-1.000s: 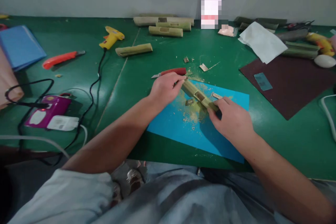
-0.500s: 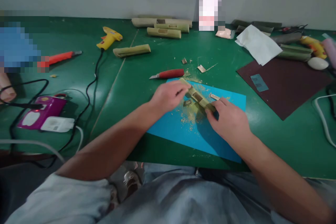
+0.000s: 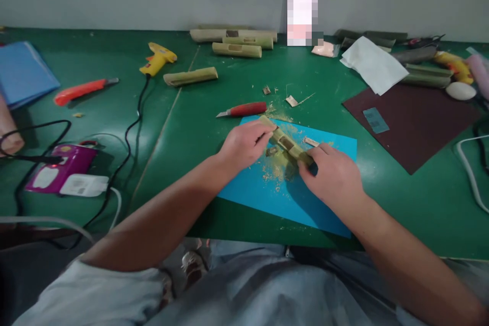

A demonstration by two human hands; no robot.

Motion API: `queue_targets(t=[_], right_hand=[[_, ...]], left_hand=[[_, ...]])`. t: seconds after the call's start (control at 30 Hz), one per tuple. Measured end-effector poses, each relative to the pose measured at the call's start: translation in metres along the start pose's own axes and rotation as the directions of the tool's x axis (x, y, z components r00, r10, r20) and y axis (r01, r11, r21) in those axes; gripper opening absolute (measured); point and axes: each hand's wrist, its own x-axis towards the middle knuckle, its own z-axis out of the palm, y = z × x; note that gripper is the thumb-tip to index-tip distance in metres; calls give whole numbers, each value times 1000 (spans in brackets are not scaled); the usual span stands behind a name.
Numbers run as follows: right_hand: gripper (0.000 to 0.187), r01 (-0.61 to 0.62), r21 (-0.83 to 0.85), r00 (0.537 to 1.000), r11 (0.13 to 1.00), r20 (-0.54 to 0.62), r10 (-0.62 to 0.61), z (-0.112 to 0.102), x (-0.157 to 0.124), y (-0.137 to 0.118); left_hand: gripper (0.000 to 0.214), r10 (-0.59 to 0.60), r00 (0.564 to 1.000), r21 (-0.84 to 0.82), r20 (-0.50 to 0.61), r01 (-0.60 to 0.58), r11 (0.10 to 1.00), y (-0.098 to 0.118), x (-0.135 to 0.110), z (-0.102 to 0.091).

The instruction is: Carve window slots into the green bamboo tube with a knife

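Observation:
A short green bamboo piece (image 3: 286,141) with a rectangular slot cut in its side lies slanted over a blue sheet (image 3: 267,193). My left hand (image 3: 244,143) is closed around its upper end. My right hand (image 3: 333,175) grips the lower end. Yellowish dust and a small offcut (image 3: 272,151) lie on the sheet under the piece. A red-handled carving knife (image 3: 242,109) rests on the green table just beyond my left hand.
More bamboo pieces (image 3: 233,42) lie along the back wall and one (image 3: 190,76) sits nearer. A yellow glue gun (image 3: 156,59), an orange cutter (image 3: 82,89), a purple device (image 3: 61,168) with cables are at left. Dark sandpaper (image 3: 412,122) and white paper (image 3: 372,64) are at right.
My left hand slid down from the knife's side to a spot further along the bamboo piece; the knife now lies in full view. My right hand stayed on the lower end.

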Motion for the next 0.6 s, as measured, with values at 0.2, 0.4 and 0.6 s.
queue_targets(t=[0.2,0.4,0.6], right_hand=[[18,45,18,999,999,-21,-45,1,-1,1],[15,36,26,999,999,-29,-35,4,0,2],[16,26,37,999,999,-33,-24,4,0,4]], left_hand=[[23,31,1000,-43,1,-31,999,9,-4,4],[23,50,998,-54,26,-49,997,1,0,3],[21,12,998,9,-64,-12,1000,0,1,3]])
